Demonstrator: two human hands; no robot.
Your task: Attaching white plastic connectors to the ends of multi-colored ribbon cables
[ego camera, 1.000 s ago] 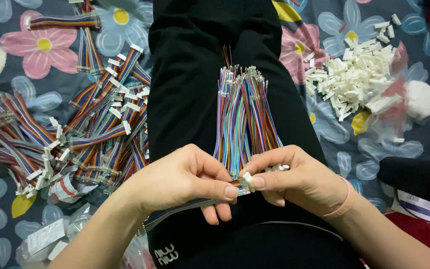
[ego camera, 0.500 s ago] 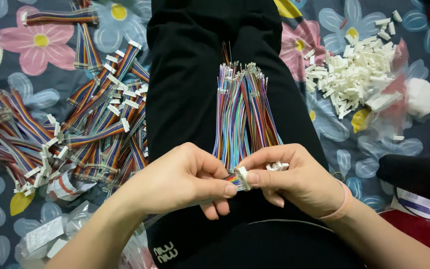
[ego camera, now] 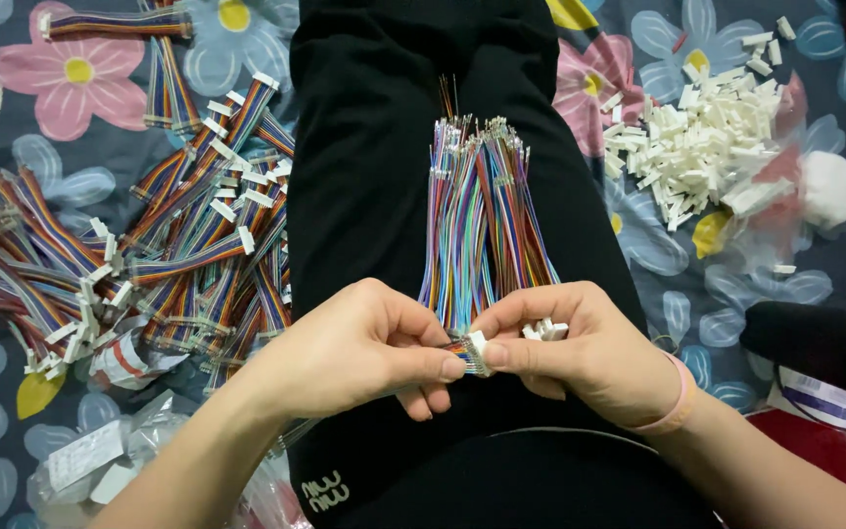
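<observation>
Hands meet at lower centre of the frame: left hand pinches a rainbow-coloured ribbon wire end steady while right hand presses a small white plastic connector housing onto it, spare housings tucked in its palm.

connector mostly hidden between fingertips

Soft, even indoor light from overhead — faint shadows only, no glare. Centre is sharp; the near edges blur slightly, and dark clothing swallows detail.
</observation>
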